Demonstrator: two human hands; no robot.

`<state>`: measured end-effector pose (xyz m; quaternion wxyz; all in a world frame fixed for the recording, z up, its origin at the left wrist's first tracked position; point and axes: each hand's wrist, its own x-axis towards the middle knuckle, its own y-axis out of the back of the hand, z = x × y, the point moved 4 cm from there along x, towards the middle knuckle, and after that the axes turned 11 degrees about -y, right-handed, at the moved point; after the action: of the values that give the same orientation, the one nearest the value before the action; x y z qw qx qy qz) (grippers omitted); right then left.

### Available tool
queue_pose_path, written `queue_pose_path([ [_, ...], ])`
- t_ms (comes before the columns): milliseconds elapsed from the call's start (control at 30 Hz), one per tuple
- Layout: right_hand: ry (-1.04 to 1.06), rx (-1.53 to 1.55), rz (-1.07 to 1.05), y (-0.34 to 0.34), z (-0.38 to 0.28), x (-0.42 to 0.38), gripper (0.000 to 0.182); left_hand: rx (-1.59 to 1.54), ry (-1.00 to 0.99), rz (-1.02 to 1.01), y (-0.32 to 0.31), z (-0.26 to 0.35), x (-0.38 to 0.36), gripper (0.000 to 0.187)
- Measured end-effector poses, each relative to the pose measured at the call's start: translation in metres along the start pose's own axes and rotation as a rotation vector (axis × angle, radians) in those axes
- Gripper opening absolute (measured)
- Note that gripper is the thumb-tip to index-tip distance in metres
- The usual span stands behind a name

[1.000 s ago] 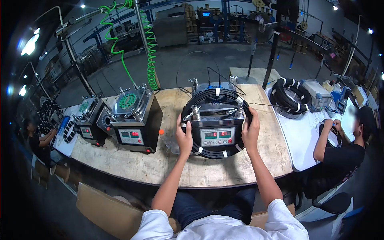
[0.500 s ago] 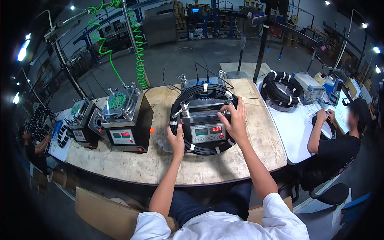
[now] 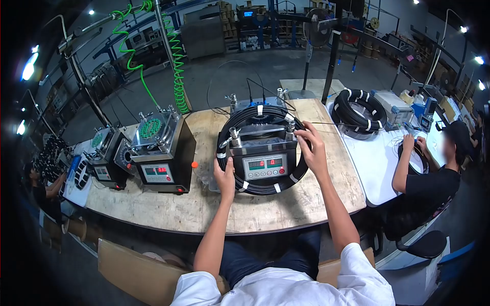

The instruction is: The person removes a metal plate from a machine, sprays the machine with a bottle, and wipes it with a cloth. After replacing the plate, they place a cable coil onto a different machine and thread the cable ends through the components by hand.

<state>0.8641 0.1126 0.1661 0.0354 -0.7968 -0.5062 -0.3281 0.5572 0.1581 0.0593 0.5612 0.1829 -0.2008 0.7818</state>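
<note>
A coil of black cable [image 3: 255, 190], bound with white tape bands, stands tilted around the front of a metal polishing machine [image 3: 239, 153]. My left hand [image 3: 224, 177] is closed on the coil's left side, thumb in front. At the upper right, my right hand [image 3: 313, 149] has its fingers bent around the coil's edge, close beside a metal corner post [image 3: 290, 130]; the exact fingertip contact is partly hidden. The machine's lit panel [image 3: 265, 167] shows red digits between my hands. Thin leads with blue connectors [image 3: 253, 104] rise behind the machine's top.
Two similar machines [image 3: 166, 176] stand left, with green discs on top. An orange cap [image 3: 194, 164] is beside the nearer one. Another black coil [image 3: 360, 112] lies at right. A co-worker [image 3: 431, 178] handles thin cable there; another person [image 3: 43, 188] sits far left. Green coiled hoses [image 3: 178, 86] hang behind.
My right hand has drawn back from over the machine's front to the coil's upper right side. The panel reading has gone from 0.30 to 0. My left hand stays put.
</note>
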Motion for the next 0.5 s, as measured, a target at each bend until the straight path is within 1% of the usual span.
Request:
queue_pose_path([
  [67, 0.084, -0.180, 0.116, -0.002, -0.014, -0.008, 0.025, -0.004, -0.008, 0.003, -0.001, 0.003, 0.001, 0.032],
  [167, 0.033, -0.135, 0.126, -0.004, -0.020, -0.011, 0.032, 0.001, -0.012, -0.040, 0.001, -0.006, 0.001, 0.033],
  [200, 0.089, -0.182, 0.137, -0.004, -0.029, -0.009, 0.028, -0.003, -0.014, -0.037, 0.001, -0.005, 0.001, 0.033],
  [300, -0.181, -0.023, 0.092, -0.004, -0.017, 0.004, 0.020, -0.013, -0.015, -0.036, 0.001, -0.001, 0.000, 0.032],
  [333, -0.124, -0.051, 0.140, -0.005, -0.014, 0.006, 0.012, -0.016, -0.016, -0.036, 0.001, 0.001, 0.000, 0.032],
  [433, -0.187, -0.084, 0.198, -0.002, -0.010, 0.012, 0.013, -0.045, -0.015, -0.029, -0.001, 0.002, 0.000, 0.032],
  [500, -0.228, -0.106, 0.170, -0.001, -0.015, 0.008, 0.016, -0.054, -0.024, -0.030, -0.001, 0.002, 0.001, 0.032],
])
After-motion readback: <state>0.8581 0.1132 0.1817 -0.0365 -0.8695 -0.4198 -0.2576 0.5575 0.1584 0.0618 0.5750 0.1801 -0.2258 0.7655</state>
